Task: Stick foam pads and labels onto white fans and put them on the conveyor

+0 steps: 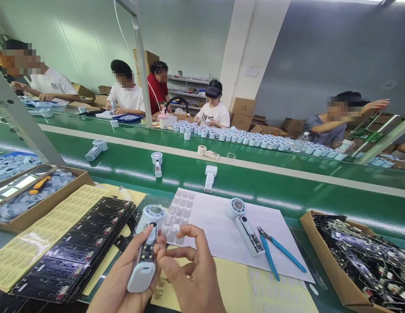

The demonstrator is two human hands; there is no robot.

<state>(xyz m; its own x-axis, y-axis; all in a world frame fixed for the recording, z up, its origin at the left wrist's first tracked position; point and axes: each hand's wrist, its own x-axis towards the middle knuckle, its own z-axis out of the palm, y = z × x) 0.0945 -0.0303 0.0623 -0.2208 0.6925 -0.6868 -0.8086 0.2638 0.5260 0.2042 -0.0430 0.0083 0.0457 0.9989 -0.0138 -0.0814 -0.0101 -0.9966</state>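
A light-blue handheld fan (142,277) rests in my left hand (119,278), base towards me and round head pointing away. Its handle front is uncovered, showing a dark circuit board (147,253), and my left thumb presses near the top of the handle. Close to the fan's right side is my right hand (192,269), fingers bent and apart, thumb beside the handle. A small whitish piece (175,227) shows by the right index fingertip; whether it sticks to the finger is unclear. Behind lies a sheet of grey oval stickers (182,213).
A second fan (249,234) and blue-handled cutters (280,254) lie on white paper (218,213). Black circuit-board panels (75,248) are stacked left; a carton of boards (346,278) stands right. Fans sit on the green conveyor (270,178). Several co-workers sit or stand beyond it.
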